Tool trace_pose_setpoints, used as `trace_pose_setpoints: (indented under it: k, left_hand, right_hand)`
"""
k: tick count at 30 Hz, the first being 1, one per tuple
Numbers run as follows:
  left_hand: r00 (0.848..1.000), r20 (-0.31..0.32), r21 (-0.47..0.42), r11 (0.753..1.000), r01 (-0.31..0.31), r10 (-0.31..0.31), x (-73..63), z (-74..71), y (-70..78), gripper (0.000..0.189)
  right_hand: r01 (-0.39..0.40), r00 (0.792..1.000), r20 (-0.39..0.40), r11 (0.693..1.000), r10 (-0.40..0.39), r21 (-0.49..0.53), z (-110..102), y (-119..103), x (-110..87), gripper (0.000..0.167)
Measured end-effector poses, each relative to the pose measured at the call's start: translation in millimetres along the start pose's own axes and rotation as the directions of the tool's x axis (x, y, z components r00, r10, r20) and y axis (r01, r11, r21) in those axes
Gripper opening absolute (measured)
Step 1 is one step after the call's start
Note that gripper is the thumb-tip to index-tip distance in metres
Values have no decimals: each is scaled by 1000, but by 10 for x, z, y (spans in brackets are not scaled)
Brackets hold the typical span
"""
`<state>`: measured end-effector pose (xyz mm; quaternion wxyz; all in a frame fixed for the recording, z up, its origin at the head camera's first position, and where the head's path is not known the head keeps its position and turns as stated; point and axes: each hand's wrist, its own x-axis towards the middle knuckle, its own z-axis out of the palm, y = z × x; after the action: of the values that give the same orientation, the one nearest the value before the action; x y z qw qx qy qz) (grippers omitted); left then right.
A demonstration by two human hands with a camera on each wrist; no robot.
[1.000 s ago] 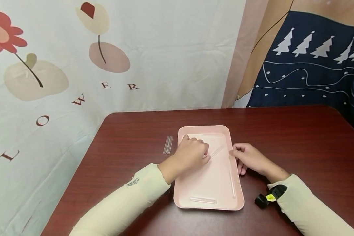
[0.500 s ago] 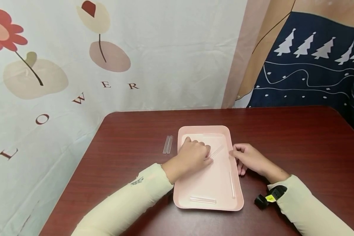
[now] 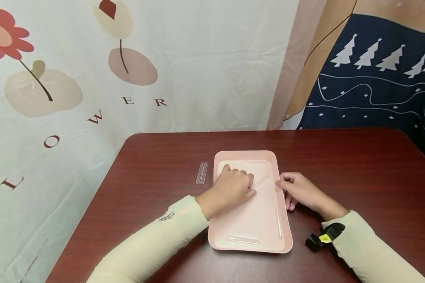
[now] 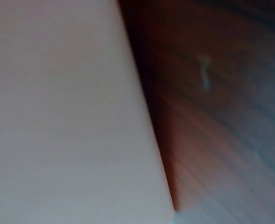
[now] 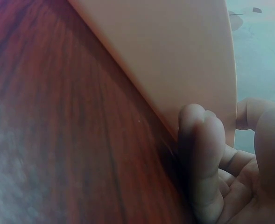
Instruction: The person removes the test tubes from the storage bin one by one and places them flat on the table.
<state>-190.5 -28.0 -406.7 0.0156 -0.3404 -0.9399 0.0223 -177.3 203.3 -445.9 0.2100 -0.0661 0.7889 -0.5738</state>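
Over the middle of the pink tray (image 3: 244, 214), my left hand (image 3: 231, 186) pinches the near end of a clear thin tube (image 3: 261, 181), which slants away to the right. Its fingertips are partly hidden behind the hand. My right hand (image 3: 299, 191) grips the tray's right rim, thumb on the inner side and fingers outside; the right wrist view shows these fingers (image 5: 202, 144) curled against the outer wall. Other clear tubes lie in the tray: one at the far end (image 3: 255, 161), one along the right side (image 3: 279, 222), one near the front (image 3: 243, 239).
Two more clear tubes (image 3: 202, 173) lie side by side on the dark red wooden table (image 3: 156, 177), left of the tray. A printed curtain (image 3: 205, 67) hangs behind the table's far edge. Only tray wall (image 4: 72, 112) and table appear in the left wrist view.
My left hand has shifted slightly to the right over the tray, still pinching the tube. The right hand stays on the rim.
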Motion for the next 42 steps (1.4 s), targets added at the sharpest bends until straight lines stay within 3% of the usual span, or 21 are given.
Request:
trace_pose_setpoints:
  k: [20, 42]
  left_hand:
    - [1000, -14, 20, 1000, -11, 11, -2, 8, 0, 24]
    - [997, -53, -65, 996, 59, -62, -68, -50, -121, 20]
  right_hand:
    - [-1, 1000, 4, 1000, 1, 5, 17, -7, 13, 27]
    - [-5, 1000, -3, 1000, 5, -4, -10, -10, -2, 26]
